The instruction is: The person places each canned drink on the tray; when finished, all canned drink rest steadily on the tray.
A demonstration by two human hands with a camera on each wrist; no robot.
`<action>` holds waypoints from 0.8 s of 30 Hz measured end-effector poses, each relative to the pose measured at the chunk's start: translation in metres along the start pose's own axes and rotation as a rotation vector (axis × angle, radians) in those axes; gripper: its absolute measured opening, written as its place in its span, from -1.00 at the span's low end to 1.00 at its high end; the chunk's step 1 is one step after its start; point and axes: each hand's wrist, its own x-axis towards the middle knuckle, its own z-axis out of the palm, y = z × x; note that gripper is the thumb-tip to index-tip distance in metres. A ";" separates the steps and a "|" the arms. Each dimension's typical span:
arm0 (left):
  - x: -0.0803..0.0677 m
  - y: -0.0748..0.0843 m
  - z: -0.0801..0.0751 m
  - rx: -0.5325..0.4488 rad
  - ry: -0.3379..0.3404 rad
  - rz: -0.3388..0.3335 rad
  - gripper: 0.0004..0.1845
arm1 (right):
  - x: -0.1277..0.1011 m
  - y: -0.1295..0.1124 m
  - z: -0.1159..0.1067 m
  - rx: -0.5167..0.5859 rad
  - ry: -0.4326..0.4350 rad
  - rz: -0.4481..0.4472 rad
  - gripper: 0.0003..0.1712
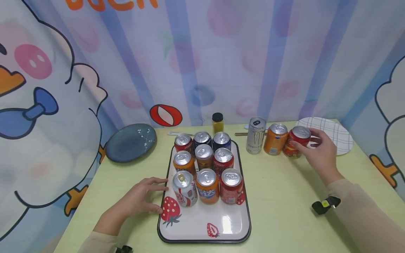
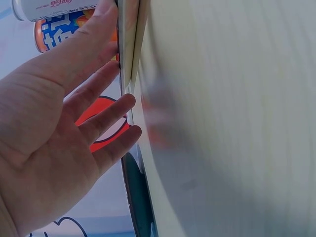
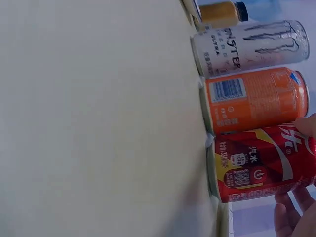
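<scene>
Right hand (image 1: 319,153) at the far right of the worktop (image 1: 284,196), fingers curled round a red soda can (image 1: 296,141), which stands upright at the right end of a row of three. Just beside it stands an orange soda can (image 1: 275,138), then a white Monster energy can (image 1: 256,135). Behind the row lies a checked plate (image 1: 338,135). Left hand (image 1: 137,200) rests flat on the worktop, fingers straight and slightly spread, the fingertips touching the left edge of the strawberry-print tray (image 1: 202,228). The tray carries nine upright cans in three rows. A dark blue plate (image 1: 130,142) leans at the far left edge; a small yellow bottle (image 1: 217,122) stands behind the tray.
</scene>
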 end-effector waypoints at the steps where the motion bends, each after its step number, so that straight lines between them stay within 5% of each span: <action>1: 0.000 0.000 0.000 -0.002 0.000 0.003 -0.28 | -0.004 -0.001 -0.001 -0.003 0.003 -0.006 -0.17; 13: 0.001 0.002 0.000 0.003 -0.001 0.009 -0.28 | -0.075 -0.030 -0.013 0.019 -0.024 -0.205 -0.24; 24: 0.000 -0.001 0.000 -0.004 -0.006 0.013 -0.28 | -0.137 -0.086 -0.001 0.151 -0.170 -0.414 -0.10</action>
